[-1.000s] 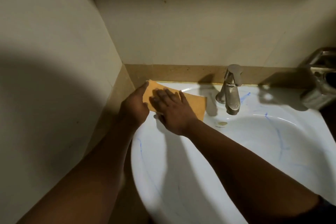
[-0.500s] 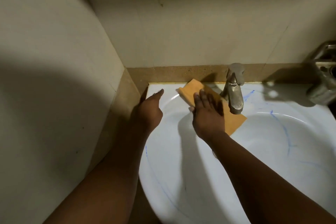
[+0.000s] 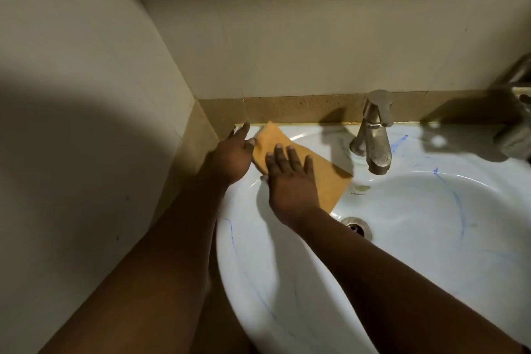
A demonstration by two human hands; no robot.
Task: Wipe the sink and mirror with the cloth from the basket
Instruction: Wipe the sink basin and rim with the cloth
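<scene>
Where it lies flat at frame centre on the white sink's (image 3: 287,282) back-left rim, the orange cloth (image 3: 330,178) looks thin, limp and light; likely to bunch, so press with a flat palm. Right hand (image 3: 290,181) spreads released fingers on it. Left hand (image 3: 231,156), open, touches its upper corner. Steel tap (image 3: 375,138) stands just right.

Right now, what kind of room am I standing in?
Most likely a bathroom or washroom corner. A white ceramic sink with a drain is fixed against tiled walls, a metal tap stands at its back edge, and the right hand presses an orange cloth on the rim.
</scene>
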